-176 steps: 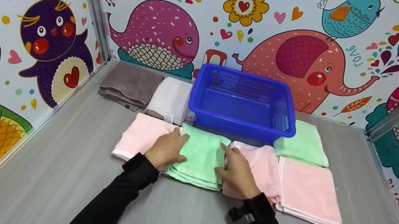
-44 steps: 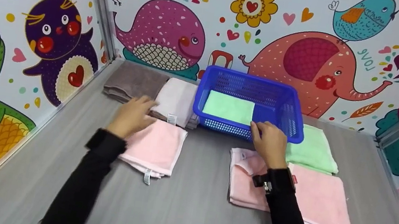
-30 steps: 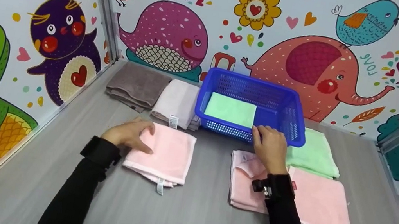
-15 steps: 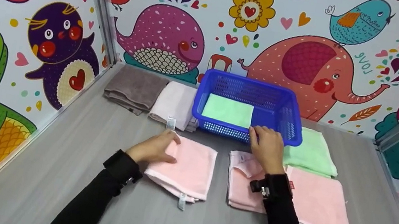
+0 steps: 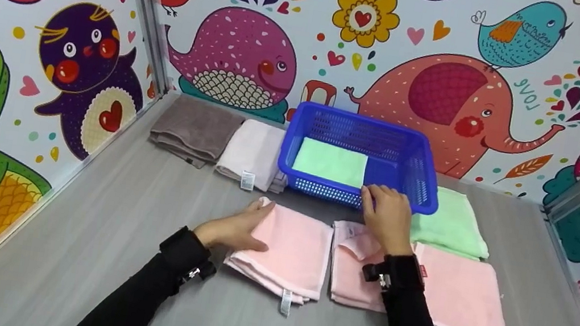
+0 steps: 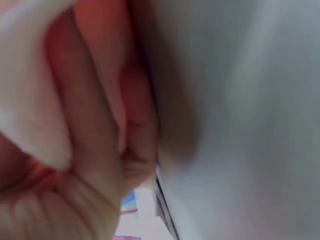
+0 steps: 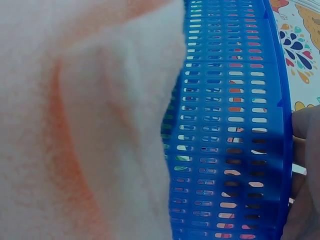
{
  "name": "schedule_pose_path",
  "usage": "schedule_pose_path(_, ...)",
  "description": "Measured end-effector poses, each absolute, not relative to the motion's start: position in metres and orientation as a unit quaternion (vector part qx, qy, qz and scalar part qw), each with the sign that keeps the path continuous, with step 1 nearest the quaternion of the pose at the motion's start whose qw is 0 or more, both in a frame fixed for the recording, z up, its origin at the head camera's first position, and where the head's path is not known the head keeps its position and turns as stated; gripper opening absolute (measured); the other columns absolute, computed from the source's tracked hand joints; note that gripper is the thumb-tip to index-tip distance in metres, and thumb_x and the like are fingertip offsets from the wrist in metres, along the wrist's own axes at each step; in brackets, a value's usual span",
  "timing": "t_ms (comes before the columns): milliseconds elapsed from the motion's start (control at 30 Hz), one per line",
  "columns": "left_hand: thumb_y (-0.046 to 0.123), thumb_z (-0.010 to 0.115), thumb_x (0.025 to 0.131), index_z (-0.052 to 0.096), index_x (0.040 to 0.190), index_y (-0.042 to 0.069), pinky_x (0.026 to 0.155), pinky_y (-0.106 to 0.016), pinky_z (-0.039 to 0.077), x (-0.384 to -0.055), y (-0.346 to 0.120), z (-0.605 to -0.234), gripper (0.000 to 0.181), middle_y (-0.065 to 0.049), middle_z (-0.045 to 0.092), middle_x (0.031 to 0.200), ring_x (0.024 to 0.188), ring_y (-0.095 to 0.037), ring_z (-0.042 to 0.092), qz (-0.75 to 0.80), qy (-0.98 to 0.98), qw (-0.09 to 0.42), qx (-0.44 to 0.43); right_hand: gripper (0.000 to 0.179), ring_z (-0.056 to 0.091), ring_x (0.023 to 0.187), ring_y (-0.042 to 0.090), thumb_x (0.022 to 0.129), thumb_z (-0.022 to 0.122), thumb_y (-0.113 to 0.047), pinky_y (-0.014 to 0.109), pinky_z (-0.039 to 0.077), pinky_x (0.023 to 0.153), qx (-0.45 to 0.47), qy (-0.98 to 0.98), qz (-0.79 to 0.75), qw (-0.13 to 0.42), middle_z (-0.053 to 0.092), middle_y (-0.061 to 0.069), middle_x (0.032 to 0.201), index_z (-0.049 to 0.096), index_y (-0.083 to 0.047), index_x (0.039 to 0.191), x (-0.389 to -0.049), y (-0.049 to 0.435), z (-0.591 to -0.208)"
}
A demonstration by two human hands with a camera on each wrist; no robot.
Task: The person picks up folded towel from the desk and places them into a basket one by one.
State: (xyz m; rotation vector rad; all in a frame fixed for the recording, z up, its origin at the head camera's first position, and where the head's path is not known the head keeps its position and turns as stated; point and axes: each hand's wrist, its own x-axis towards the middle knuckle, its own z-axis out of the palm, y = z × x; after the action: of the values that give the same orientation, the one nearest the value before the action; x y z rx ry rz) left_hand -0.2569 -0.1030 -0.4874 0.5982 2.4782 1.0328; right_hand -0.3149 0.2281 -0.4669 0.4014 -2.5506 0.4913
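Note:
My left hand [image 5: 234, 231] grips the left side of a folded pink towel [image 5: 295, 250], thumb on top; a white tag hangs from its front edge. In the left wrist view the fingers [image 6: 95, 130] reach in under the pink cloth. My right hand [image 5: 388, 219] holds the front rim of a blue plastic basket [image 5: 316, 179], fingers hooked over it. Inside, on the basket's left, lies a folded green towel [image 5: 331, 161]. A second pink towel [image 5: 344, 283], one corner turned up, lies partly under my right wrist. The right wrist view shows the basket's slotted wall [image 7: 220, 120].
Left of the basket lie a folded grey towel [image 5: 195, 127] and a white towel [image 5: 251, 151]. To its right are another green towel [image 5: 451, 221] and a pink towel [image 5: 468, 299]. Cartoon-printed walls [image 5: 248, 59] enclose the grey table [image 5: 87, 213].
A green towel has gone from the table into the basket. My left hand has since moved onto the left pink towel and slid it right, near the second one. My right hand stays at the rim.

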Motion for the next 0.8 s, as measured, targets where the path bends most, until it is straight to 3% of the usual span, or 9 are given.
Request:
schedule_pose_path(133, 0.016, 0.079, 0.089, 0.012, 0.163, -0.004, 0.129, -0.053, 0.011, -0.254, -0.093, -0.488, 0.102, -0.033, 0.001, 0.169, 0.16, -0.042, 0.001, 0.379, 0.886, 0.181, 0.197, 0.033, 0.069, 0.099, 0.044, 0.106, 0.055, -0.028, 0.057, 0.049, 0.094, 0.144, -0.943, 0.185, 0.237, 0.076, 0.02, 0.105, 0.076, -0.002, 0.107, -0.311, 0.231, -0.465)
schedule_pose_path(300, 0.019, 0.079, 0.089, 0.017, 0.163, -0.002, 0.128, -0.054, 0.012, -0.255, -0.093, -0.486, 0.099, -0.033, 0.003, 0.169, 0.16, -0.042, 0.003, 0.372, 0.887, 0.181, 0.205, 0.027, 0.062, 0.109, 0.042, 0.101, 0.065, -0.023, 0.056, 0.046, 0.099, 0.148, -0.933, 0.213, 0.249, 0.071, 0.018, 0.112, 0.074, -0.005, 0.12, -0.301, 0.231, -0.458)
schedule_pose_path(400, 0.019, 0.079, 0.089, 0.028, 0.161, -0.001, 0.123, -0.057, 0.029, -0.257, -0.101, -0.484, 0.091, -0.034, 0.019, 0.164, 0.151, -0.047, 0.029, 0.37, 0.888, 0.172, 0.212, 0.027, 0.059, 0.106, 0.038, 0.096, 0.072, -0.017, 0.051, 0.047, 0.094, 0.168, -0.912, 0.237, 0.29, 0.066, 0.016, 0.111, 0.073, -0.007, 0.121, -0.294, 0.225, -0.455)
schedule_pose_path(467, 0.019, 0.08, 0.088, 0.034, 0.158, 0.0, 0.116, -0.056, 0.04, -0.259, -0.107, -0.482, 0.087, -0.03, 0.033, 0.153, 0.137, -0.045, 0.047, 0.373, 0.888, 0.164, 0.214, 0.022, 0.061, 0.096, 0.034, 0.093, 0.074, -0.014, 0.046, 0.05, 0.084, 0.188, -0.897, 0.246, 0.314, 0.065, 0.013, 0.105, 0.073, -0.008, 0.115, -0.288, 0.22, -0.454)
schedule_pose_path(533, 0.02, 0.082, 0.086, 0.036, 0.156, 0.002, 0.11, -0.055, 0.046, -0.261, -0.113, -0.482, 0.086, -0.024, 0.039, 0.139, 0.122, -0.039, 0.054, 0.381, 0.885, 0.154, 0.218, 0.014, 0.062, 0.082, 0.027, 0.092, 0.075, -0.011, 0.039, 0.052, 0.072, 0.208, -0.891, 0.252, 0.315, 0.065, 0.01, 0.095, 0.074, -0.008, 0.106, -0.28, 0.214, -0.455)
schedule_pose_path(667, 0.023, 0.086, 0.081, 0.036, 0.155, 0.005, 0.112, -0.057, 0.043, -0.262, -0.118, -0.482, 0.091, -0.023, 0.039, 0.14, 0.127, -0.039, 0.051, 0.396, 0.879, 0.146, 0.223, 0.013, 0.063, 0.068, 0.017, 0.091, 0.077, -0.012, 0.033, 0.054, 0.062, 0.228, -0.913, 0.262, 0.215, 0.07, 0.007, 0.09, 0.075, -0.007, 0.103, -0.265, 0.203, -0.462)
schedule_pose_path(800, 0.024, 0.093, 0.073, 0.04, 0.148, 0.013, 0.108, -0.062, 0.045, -0.26, -0.118, -0.483, 0.092, -0.025, 0.038, 0.149, 0.13, -0.046, 0.052, 0.392, 0.89, 0.14, 0.184, 0.043, 0.061, 0.076, 0.016, 0.09, 0.08, -0.021, 0.036, 0.056, 0.071, 0.223, -0.938, 0.258, 0.058, 0.07, 0.012, 0.105, 0.07, -0.002, 0.127, -0.258, 0.192, -0.475)
